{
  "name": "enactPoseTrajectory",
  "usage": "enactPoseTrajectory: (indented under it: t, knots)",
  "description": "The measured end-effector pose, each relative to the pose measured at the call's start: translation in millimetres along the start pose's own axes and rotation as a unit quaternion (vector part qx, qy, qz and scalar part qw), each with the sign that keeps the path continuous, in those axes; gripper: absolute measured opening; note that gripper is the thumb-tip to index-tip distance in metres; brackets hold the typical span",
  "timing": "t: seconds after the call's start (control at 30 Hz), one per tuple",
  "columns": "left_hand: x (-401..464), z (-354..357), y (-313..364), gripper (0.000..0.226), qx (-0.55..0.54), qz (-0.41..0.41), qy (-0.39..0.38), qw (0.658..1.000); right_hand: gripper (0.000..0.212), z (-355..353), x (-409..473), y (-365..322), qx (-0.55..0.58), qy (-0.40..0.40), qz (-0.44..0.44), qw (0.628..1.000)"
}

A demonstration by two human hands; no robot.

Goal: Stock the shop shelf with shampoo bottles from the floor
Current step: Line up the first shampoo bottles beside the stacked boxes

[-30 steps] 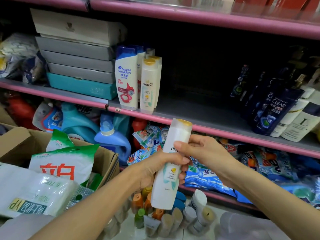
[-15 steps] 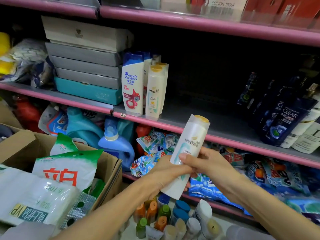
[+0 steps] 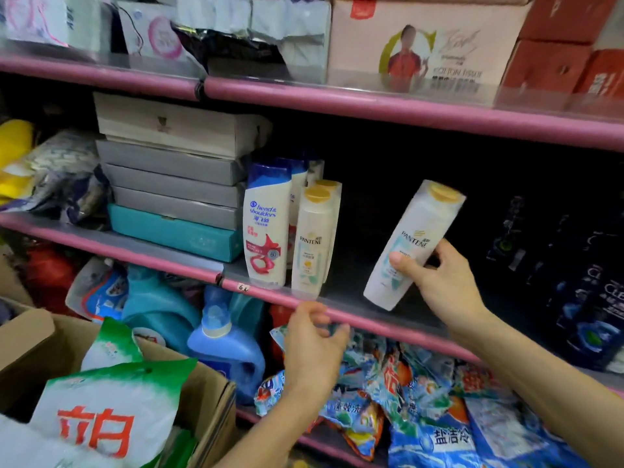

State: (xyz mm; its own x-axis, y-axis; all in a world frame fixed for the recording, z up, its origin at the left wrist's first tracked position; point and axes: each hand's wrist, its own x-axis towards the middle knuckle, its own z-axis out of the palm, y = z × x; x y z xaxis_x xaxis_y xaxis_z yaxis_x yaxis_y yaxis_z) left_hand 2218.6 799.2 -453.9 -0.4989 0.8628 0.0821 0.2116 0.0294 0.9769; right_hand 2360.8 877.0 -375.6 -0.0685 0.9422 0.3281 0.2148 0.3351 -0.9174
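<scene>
I have the middle shelf (image 3: 337,292) ahead of me, its grey deck bare across a wide gap between the standing bottles at about 10 o'clock and the dark bottles (image 3: 587,298) at 3 o'clock. That gap looks like my target. I judge this to be the placing step: the white shampoo bottle (image 3: 408,244) is above the deck, tilted with its yellow cap toward 1 o'clock and its base low near the front lip, whether touching I cannot tell. My right hand (image 3: 439,282) holds it around the lower body, thumb across the label. My left hand (image 3: 314,346) is empty, fingers loosely curled and half open, just below the pink shelf edge at 6 o'clock.

Next, as I read it, the bottle needs righting and setting down flat, then sliding toward the matching cream bottle (image 3: 312,241) beside the blue-capped bottle (image 3: 266,228). Nothing blocks the gap itself. The stacked boxes (image 3: 169,170) sit well off at 9 o'clock; the cardboard carton (image 3: 209,393) crowds my left elbow at 7 o'clock.
</scene>
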Motion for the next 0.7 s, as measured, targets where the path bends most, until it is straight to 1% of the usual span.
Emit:
enactPoseTrajectory:
  t: [0.07,0.13,0.17,0.23,0.33,0.4,0.5,0.57,0.7]
  knots:
    - [20.2,1.5,6.7,0.052,0.029,0.040,0.067,0.997,0.031,14.0,21.5,15.8,-0.029,-0.013,0.002,0.999]
    - [37.1,6.5,8.2,0.076,0.071,0.061,0.106,0.990,0.031,29.0,37.6,34.4,-0.052,-0.022,0.009,0.998]
    - [43.2,10.0,7.4,0.084,0.095,0.068,0.119,0.986,0.030,35.4,44.9,41.7,-0.057,-0.023,0.011,0.998]
    - [52.2,16.9,1.5,0.093,0.142,0.075,0.146,0.976,0.027,46.0,58.2,49.8,-0.038,-0.023,0.019,0.999]
    - [62.5,27.5,-8.7,0.092,0.168,0.050,0.189,0.966,0.032,52.8,73.1,56.8,-0.008,-0.051,0.024,0.998]
    - [67.6,33.1,-12.1,0.088,0.157,0.032,0.217,0.963,0.041,54.0,75.7,66.7,-0.025,-0.084,0.031,0.996]
    - [74.1,38.3,-17.6,0.082,0.141,0.036,0.254,0.956,0.053,58.0,77.9,84.8,-0.053,-0.120,0.053,0.990]
    - [78.5,40.1,-20.9,0.076,0.130,0.037,0.268,0.954,0.051,66.1,85.5,91.8,-0.055,-0.110,0.052,0.991]
    - [83.0,43.3,-23.7,0.071,0.109,0.044,0.285,0.951,0.046,90.8,96.3,105.5,-0.016,-0.105,0.048,0.993]
